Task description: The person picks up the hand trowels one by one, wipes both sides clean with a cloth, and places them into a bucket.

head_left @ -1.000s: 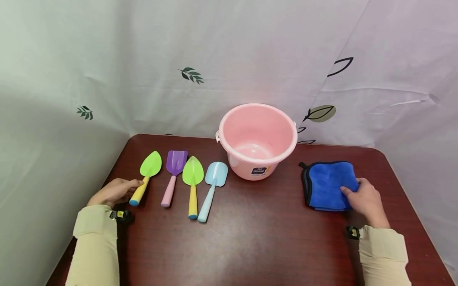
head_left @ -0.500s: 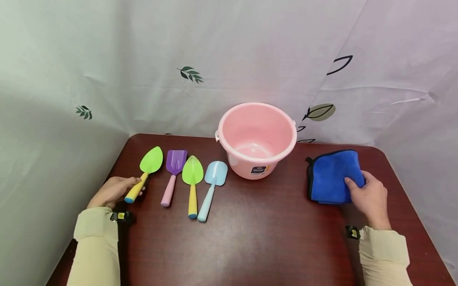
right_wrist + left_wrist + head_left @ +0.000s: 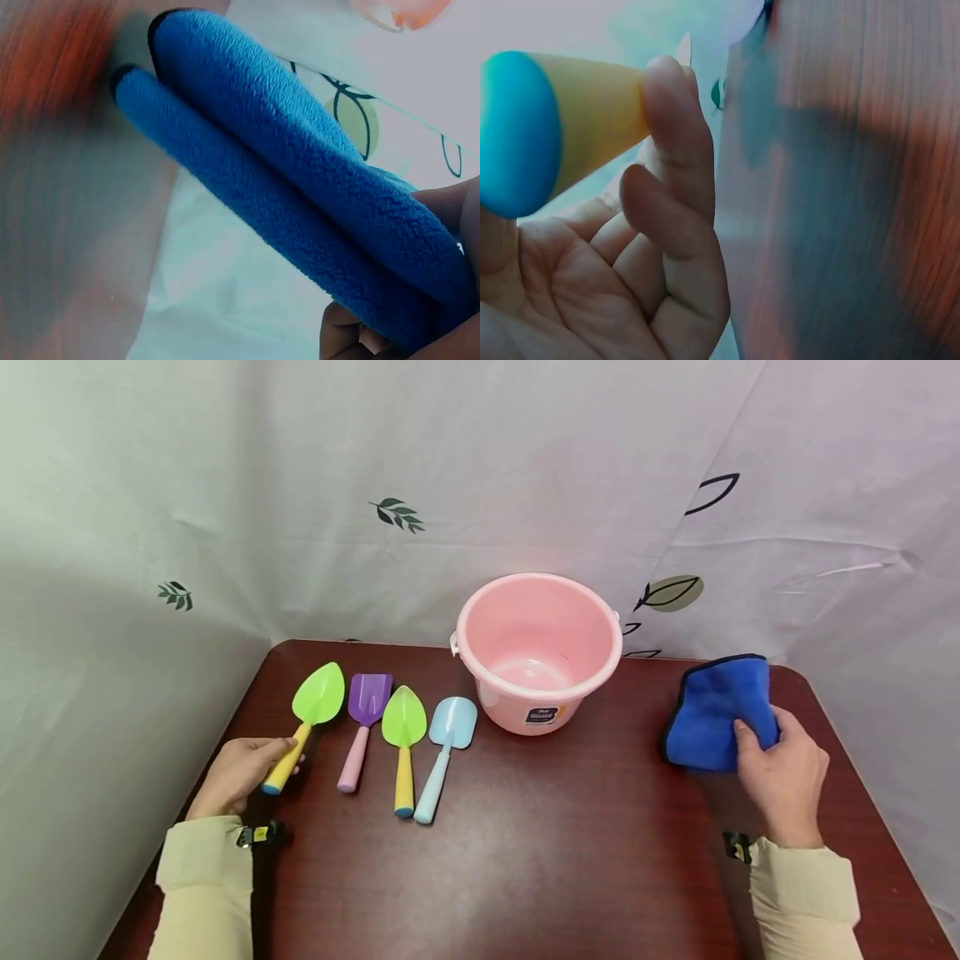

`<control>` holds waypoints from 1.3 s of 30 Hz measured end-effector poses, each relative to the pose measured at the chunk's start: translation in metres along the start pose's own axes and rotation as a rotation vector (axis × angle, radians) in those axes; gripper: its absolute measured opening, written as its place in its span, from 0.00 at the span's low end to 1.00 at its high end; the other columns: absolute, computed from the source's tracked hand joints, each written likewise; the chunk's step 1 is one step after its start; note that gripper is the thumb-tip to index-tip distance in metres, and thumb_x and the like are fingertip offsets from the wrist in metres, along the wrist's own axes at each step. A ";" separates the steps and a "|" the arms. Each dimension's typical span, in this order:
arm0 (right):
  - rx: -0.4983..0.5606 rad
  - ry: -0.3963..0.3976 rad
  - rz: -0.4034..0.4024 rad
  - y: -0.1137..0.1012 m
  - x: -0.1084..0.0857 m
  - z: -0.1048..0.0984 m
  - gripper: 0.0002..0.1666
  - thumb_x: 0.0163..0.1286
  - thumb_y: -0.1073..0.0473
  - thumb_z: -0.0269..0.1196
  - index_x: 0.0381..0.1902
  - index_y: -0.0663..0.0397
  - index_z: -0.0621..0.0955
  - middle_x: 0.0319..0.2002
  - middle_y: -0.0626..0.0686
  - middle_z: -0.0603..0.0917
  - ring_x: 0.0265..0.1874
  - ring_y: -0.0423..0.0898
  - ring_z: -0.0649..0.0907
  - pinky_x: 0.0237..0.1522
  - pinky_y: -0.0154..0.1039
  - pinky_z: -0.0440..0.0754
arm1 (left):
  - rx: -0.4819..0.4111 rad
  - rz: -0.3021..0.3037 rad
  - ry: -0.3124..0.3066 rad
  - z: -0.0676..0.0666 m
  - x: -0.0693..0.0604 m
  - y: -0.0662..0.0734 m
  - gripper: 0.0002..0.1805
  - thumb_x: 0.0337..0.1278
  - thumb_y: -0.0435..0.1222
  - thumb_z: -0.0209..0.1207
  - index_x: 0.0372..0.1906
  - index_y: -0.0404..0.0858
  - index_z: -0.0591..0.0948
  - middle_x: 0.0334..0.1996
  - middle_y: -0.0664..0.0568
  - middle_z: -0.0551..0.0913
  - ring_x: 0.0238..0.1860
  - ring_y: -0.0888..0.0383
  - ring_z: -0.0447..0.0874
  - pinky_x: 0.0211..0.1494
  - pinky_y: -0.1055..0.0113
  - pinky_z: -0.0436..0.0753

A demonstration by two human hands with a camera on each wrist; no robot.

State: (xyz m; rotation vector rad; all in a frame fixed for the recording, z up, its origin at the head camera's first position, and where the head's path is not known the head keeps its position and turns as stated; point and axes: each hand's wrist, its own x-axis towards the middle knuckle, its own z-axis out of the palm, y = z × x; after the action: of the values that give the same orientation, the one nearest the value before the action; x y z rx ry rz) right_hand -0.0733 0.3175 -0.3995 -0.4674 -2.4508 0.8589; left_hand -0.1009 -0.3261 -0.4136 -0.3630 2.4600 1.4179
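At the table's left, my left hand (image 3: 242, 770) pinches the yellow handle of a trowel with a green blade (image 3: 318, 693). The left wrist view shows the handle's blue end (image 3: 519, 135) close up, fingertips on the yellow part. On the right, my right hand (image 3: 786, 777) grips a folded blue cloth (image 3: 720, 714) with black edging, thumb on top. In the right wrist view the cloth (image 3: 285, 172) hangs in two thick folds, raised off the table.
A pink bucket (image 3: 536, 693) stands at the table's back middle. Between it and my left hand lie a purple shovel (image 3: 370, 697) with a pink handle, a second green trowel (image 3: 404, 718) with a yellow handle, and a light blue shovel (image 3: 453, 723). Printed fabric hangs behind.
My right hand has lifted the cloth and moved it right and back, its black-edged side turning. The left hand has raised its trowel slightly from the table.
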 end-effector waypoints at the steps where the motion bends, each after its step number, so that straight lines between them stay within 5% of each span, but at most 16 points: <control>1: -0.002 0.009 -0.002 -0.001 -0.001 0.000 0.25 0.71 0.58 0.62 0.61 0.67 0.78 0.51 0.73 0.82 0.50 0.72 0.79 0.53 0.66 0.71 | 0.003 0.000 0.004 0.002 -0.001 0.001 0.30 0.73 0.46 0.54 0.58 0.19 0.75 0.33 0.49 0.89 0.29 0.59 0.85 0.29 0.67 0.82; 17: 0.002 0.103 -0.167 -0.021 -0.021 0.001 0.23 0.66 0.63 0.66 0.56 0.69 0.81 0.43 0.72 0.85 0.36 0.73 0.82 0.39 0.68 0.75 | 0.017 0.037 0.024 0.032 -0.026 0.023 0.25 0.70 0.44 0.58 0.53 0.23 0.82 0.31 0.45 0.88 0.27 0.58 0.83 0.27 0.66 0.81; 39: 0.051 0.103 -0.286 -0.048 -0.041 0.014 0.21 0.63 0.66 0.68 0.53 0.70 0.81 0.42 0.72 0.84 0.37 0.69 0.83 0.40 0.65 0.76 | 0.085 0.147 -0.057 0.080 -0.043 0.049 0.16 0.67 0.40 0.62 0.44 0.29 0.87 0.26 0.44 0.86 0.26 0.53 0.82 0.26 0.65 0.80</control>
State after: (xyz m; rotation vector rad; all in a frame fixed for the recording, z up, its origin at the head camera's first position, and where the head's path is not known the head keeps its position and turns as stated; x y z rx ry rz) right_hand -0.0544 0.2560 -0.3917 -0.1327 -2.3217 0.7553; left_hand -0.0690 -0.2294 -0.3968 -0.1233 2.5357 1.3525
